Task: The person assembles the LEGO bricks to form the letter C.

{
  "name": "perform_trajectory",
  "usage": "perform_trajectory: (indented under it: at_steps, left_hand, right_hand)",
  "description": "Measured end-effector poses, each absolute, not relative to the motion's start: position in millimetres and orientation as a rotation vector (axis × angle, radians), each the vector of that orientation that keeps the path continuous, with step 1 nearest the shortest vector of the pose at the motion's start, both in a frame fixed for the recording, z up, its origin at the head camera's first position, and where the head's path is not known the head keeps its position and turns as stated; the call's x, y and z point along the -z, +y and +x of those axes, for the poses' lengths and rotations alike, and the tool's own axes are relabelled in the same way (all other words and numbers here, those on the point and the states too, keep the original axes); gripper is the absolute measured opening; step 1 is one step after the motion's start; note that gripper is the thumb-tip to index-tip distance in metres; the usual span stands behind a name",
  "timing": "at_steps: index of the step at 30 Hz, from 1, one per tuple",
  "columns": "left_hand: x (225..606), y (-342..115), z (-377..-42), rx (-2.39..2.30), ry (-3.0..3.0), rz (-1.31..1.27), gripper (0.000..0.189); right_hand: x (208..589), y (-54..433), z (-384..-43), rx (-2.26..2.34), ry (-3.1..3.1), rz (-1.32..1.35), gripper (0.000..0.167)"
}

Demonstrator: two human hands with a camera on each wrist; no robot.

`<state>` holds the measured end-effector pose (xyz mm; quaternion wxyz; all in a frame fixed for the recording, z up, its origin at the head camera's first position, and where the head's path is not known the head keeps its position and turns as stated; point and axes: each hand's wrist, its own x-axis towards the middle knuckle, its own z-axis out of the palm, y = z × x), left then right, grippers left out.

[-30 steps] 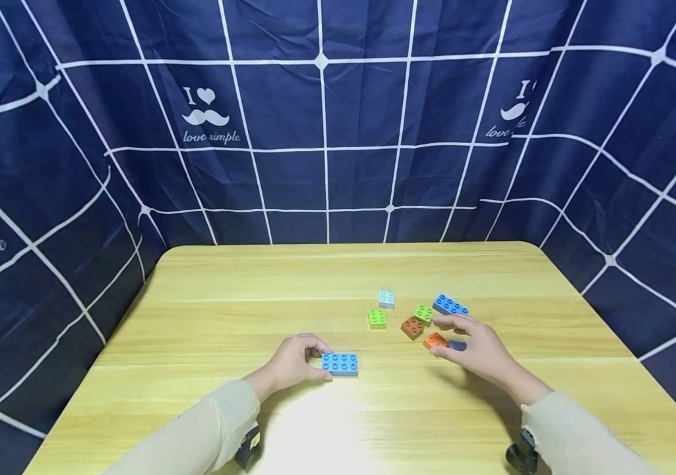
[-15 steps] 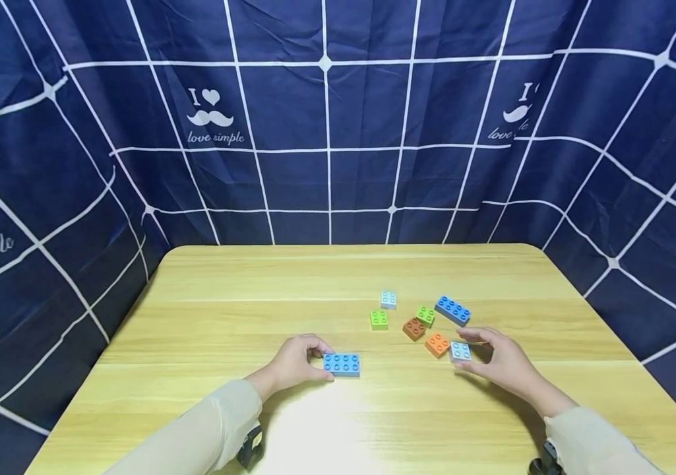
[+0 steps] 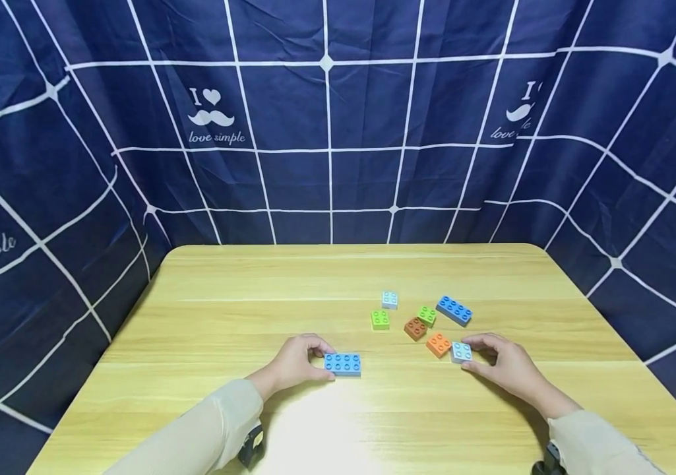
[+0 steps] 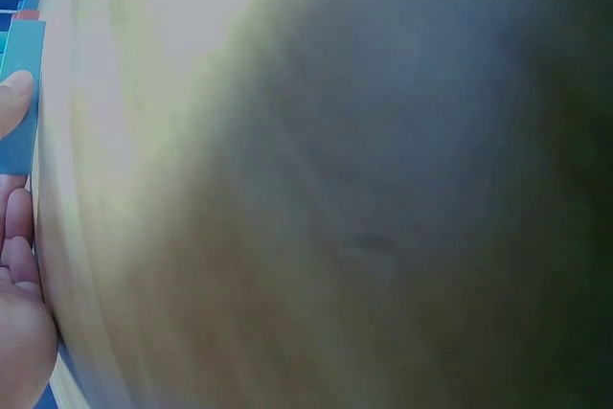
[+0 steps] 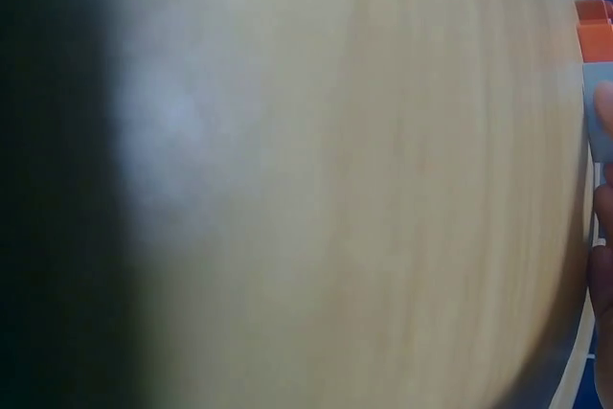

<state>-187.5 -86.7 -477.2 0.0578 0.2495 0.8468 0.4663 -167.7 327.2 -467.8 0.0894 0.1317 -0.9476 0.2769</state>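
Having shifted rightward since a second ago, the right hand (image 3: 506,368) is pinching a pale blue square plastic brick (image 3: 460,353), as far as the cropped right wrist view is showing. A yellow wood-grain table (image 3: 231,284) is spreading beneath. The left hand (image 3: 293,361) is pinching a light blue oblong plastic brick (image 3: 343,365) at its left end. A darker blue oblong plastic brick (image 3: 454,311) is lying beyond the right hand; an orange square plastic brick (image 3: 438,344) is sitting just beside the pale blue one.

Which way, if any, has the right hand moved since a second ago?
Yes: in the head view, the right hand moved right and slightly down-frame, away from the brown brick.
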Motion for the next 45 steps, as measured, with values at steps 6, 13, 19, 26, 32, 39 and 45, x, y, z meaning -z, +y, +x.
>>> perform_trajectory:
  at_steps: [6, 13, 19, 26, 32, 39, 45]
  left_hand:
    - [476.3, -85.6, -188.2, -1.407, 2.581, 0.754, 0.031]
    - [475.6, -85.3, -188.5, -1.407, 2.579, 0.751, 0.031]
    - [474.9, -85.4, -188.4, -1.404, 2.579, 0.755, 0.031]
    - [474.9, -85.5, -188.5, -1.399, 2.586, 0.752, 0.031]
    - [476.1, -85.5, -189.1, -1.4, 2.588, 0.754, 0.031]
    - [476.1, -86.2, -188.6, -1.405, 2.583, 0.747, 0.031]
    - [475.2, -86.1, -188.3, -1.404, 2.583, 0.754, 0.031]
  right_hand:
    - [463.2, 330.4, -166.9, -0.869, -2.845, 0.381, 0.042]
    - [451.1, 334.8, -168.2, -0.898, -2.818, 0.366, 0.043]
    - [434.5, 323.2, -172.9, -0.902, -2.759, 0.387, 0.04]
    - [423.8, 292.5, -180.7, -0.953, -2.679, 0.529, 0.034]
    - [424.6, 259.7, -186.1, -1.05, -2.682, 0.623, 0.033]
    - [430.4, 212.7, -188.1, -1.17, -2.695, 0.711, 0.034]
    - [438.9, 177.2, -185.5, -1.158, -2.747, 0.785, 0.037]
